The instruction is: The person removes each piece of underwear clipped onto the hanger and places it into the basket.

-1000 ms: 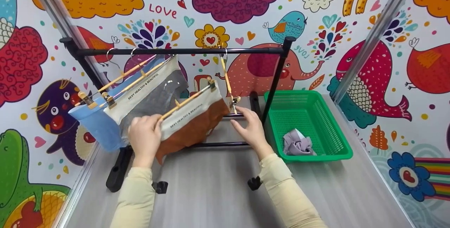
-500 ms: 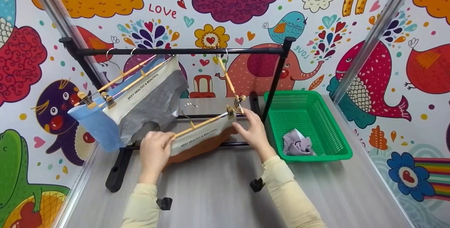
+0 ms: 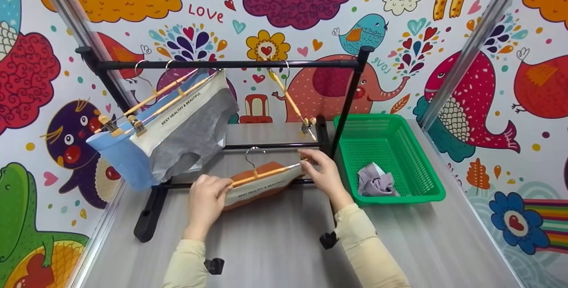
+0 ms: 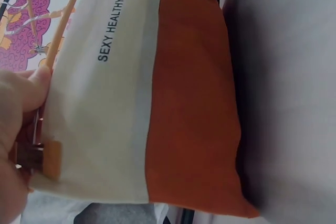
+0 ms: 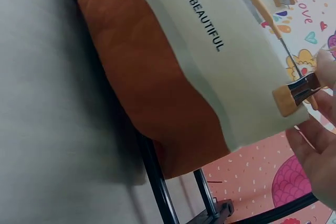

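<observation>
Rust-brown underpants (image 3: pixel 255 193) with a cream lettered waistband are clipped to a wooden clip hanger (image 3: pixel 270 172), held low in front of the rack. My left hand (image 3: pixel 206 201) grips the left end of the hanger bar; in the left wrist view a wooden clip (image 4: pixel 51 159) bites the waistband just below the thumb. My right hand (image 3: pixel 327 175) is at the other end, thumb and fingers pinching the right clip (image 5: pixel 286 100) at the waistband's corner. The hanger's metal hook (image 3: pixel 249 157) points up, free of the rail.
From the black rack's rail (image 3: pixel 248 64) hang grey underpants (image 3: pixel 191 128), a blue garment (image 3: pixel 120 159) and a bare clip hanger (image 3: pixel 290 101). A green basket (image 3: pixel 432 197) on the right holds a crumpled mauve cloth (image 3: pixel 376 181). Patterned walls enclose the back and sides.
Both hands have brought the hanger with the brown underpants down and to the right, away from the grey pair. My right hand has moved from beside the bare hanger onto the right clip.
</observation>
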Action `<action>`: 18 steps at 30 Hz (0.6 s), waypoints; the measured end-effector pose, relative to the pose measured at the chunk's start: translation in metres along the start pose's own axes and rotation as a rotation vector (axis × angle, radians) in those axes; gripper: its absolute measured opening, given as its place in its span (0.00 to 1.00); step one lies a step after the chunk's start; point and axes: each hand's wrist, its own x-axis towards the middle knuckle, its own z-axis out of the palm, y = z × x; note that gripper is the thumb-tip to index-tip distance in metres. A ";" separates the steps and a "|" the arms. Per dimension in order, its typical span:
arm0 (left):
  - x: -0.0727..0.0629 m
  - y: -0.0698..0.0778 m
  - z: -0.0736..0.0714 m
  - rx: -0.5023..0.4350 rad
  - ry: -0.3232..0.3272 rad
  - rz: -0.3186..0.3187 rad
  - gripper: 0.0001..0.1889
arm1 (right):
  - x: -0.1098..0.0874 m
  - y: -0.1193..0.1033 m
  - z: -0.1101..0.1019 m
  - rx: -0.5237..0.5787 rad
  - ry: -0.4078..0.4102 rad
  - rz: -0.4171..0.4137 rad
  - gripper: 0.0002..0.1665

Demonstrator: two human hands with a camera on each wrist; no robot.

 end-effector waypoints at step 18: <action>-0.001 0.028 0.014 -0.067 -0.093 -0.088 0.08 | -0.041 -0.029 -0.023 0.072 0.129 0.063 0.17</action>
